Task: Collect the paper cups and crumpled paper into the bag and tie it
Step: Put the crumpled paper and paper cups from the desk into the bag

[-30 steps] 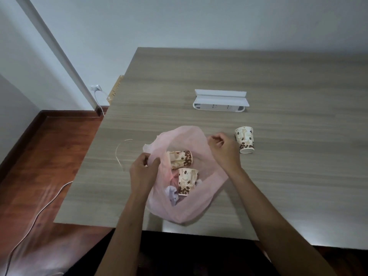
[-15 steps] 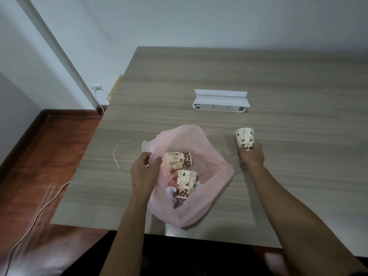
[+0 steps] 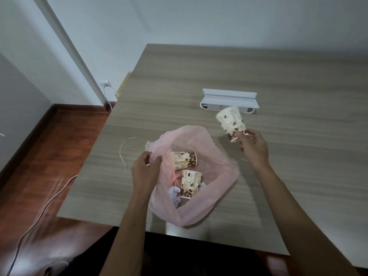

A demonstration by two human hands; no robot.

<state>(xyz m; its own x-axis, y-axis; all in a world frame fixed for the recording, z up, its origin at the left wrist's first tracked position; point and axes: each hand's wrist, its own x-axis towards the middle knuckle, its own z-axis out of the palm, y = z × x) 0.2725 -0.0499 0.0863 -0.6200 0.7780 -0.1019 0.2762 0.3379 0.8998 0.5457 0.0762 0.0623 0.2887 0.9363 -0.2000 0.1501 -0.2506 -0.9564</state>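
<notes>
right hand [image 3: 253,145] has the last loose paper cup [image 3: 231,122] up off the table [image 3: 298,156], fingers [image 3: 239,136] clamped low on it, so it tilts out above them. left hand [image 3: 146,170] pinches the pink bag [image 3: 219,188] rim, fingers together on the film. just right of those fingers, two cups [image 3: 185,160] and crumpled paper [image 3: 175,193] already lie inside. the risk, i'd say: that grip is low and light, the cup could tip and roll off. and the mouth sags on the far side, so a drop might land on plastic, not in it. string [image 3: 122,154] waits left of the bag.
</notes>
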